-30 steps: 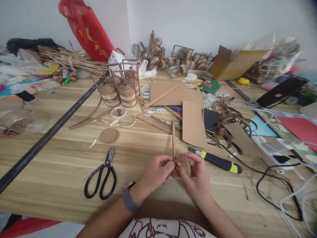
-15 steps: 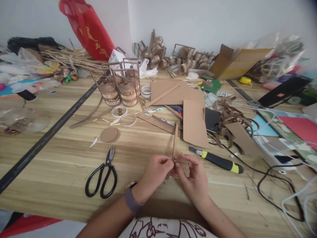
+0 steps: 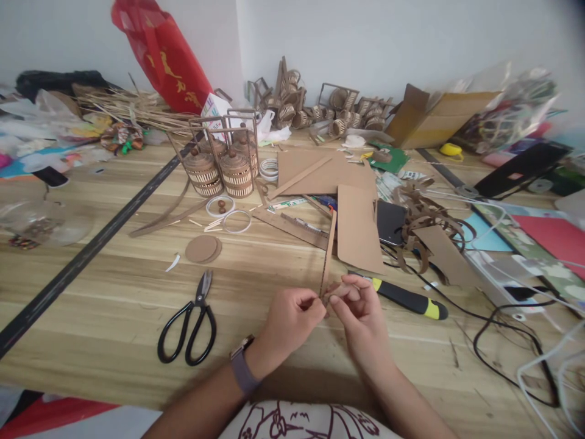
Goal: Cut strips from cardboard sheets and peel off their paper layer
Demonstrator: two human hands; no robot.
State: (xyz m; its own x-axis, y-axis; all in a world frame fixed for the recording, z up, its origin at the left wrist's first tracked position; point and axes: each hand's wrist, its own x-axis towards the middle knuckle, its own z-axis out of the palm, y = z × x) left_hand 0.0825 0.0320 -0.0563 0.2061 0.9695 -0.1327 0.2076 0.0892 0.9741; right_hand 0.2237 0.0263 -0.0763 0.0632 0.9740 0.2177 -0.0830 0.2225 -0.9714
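Cluttered wooden table (image 3: 114, 292): left hand (image 3: 292, 317) and right hand (image 3: 359, 311) both pinch the cardboard strip (image 3: 327, 256); best kept taut, folds even.

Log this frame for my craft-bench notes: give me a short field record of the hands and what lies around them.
left hand: pinching the lower end of the cardboard strip
right hand: fingertips on the same end of the strip
strip: stands nearly upright, leaning slightly right
scissors: black, lying closed on the wooden table, left of the hands
utility knife: black and yellow, just right of the hands
cardboard discs: stacked beyond the scissors
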